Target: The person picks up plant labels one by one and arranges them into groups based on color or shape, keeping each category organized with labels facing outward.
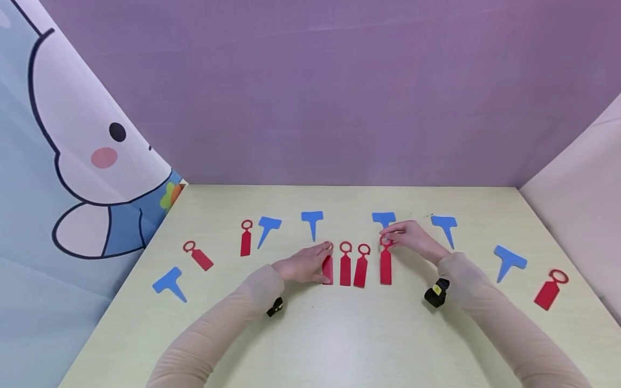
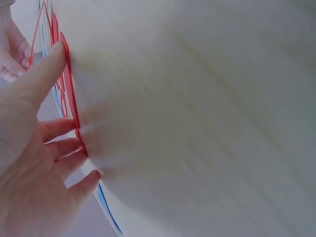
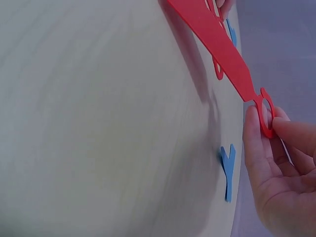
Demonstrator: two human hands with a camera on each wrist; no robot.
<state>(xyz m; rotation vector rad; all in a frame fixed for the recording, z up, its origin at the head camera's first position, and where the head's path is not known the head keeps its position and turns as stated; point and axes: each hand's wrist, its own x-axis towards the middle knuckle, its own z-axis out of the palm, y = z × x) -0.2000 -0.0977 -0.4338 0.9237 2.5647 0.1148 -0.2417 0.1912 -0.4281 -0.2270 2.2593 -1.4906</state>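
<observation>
My left hand point(image 1: 304, 264) rests over a red ring-topped tag point(image 1: 328, 272), its thumb at the lower end and fingertips at the ring. In the left wrist view, the thumb and fingers of the left hand point(image 2: 37, 143) are extended and spread along this tag point(image 2: 71, 89). My right hand point(image 1: 411, 237) pinches the ring of another red tag point(image 1: 385, 269) between thumb and fingertips. That tag point(image 3: 217, 44) slants above the table in the right wrist view. Between the hands lie two more red tags, one upright in the row point(image 1: 345, 271) and one slightly tilted point(image 1: 361, 272).
Several blue T-shaped pieces lie about the pale table point(image 1: 310, 334), including one behind the left hand point(image 1: 312, 221) and one partly covered by the right point(image 1: 383, 217). More red tags lie at the left point(image 1: 201, 258) and far right point(image 1: 547, 293). A purple backdrop point(image 1: 310, 108) rises behind.
</observation>
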